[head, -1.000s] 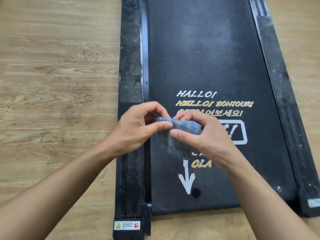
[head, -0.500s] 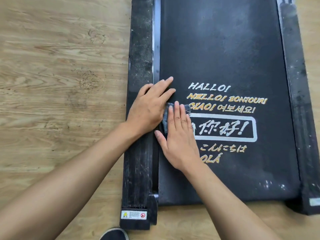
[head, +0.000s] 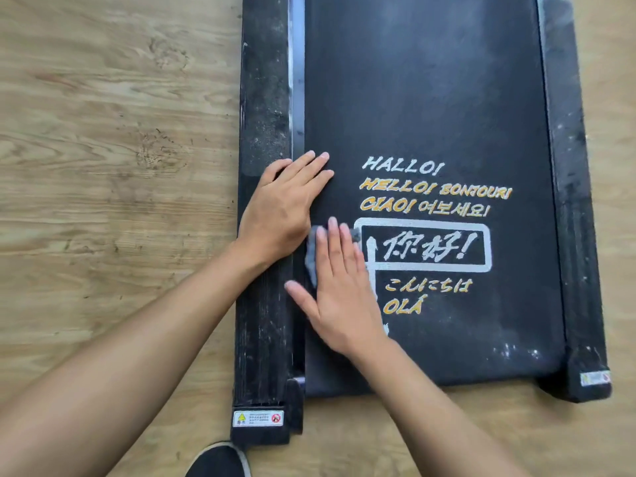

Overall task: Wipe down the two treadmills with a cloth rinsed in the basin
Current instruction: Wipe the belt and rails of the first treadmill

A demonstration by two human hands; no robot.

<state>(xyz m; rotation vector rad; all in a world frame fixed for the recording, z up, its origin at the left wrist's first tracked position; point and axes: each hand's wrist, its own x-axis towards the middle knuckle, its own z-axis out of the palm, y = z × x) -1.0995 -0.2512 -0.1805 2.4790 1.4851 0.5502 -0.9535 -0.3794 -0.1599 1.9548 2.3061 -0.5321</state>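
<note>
The right hand (head: 339,290), grip released and fingers flat, pressed the cloth (head: 311,256) onto the belt (head: 430,80) by its left edge to wipe it, while the left hand (head: 282,208), also flat and holding nothing, seemingly braced across rail (head: 263,98) and belt.

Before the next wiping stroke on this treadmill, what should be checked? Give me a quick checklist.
1. Cloth under the right hand: ok, flat fingers press it onto the belt.
2. Left hand braced: ok, it lies flat across the left side rail and the belt edge.
3. Stroke path: ok, only printed greetings lie ahead on the belt.
4. Dirt: not ok, grey dust on the left side rail, white specks near the belt's near right corner.
5. Cloth wet enough: cannot tell.
6. Basin within reach: cannot tell, none in view.
</note>
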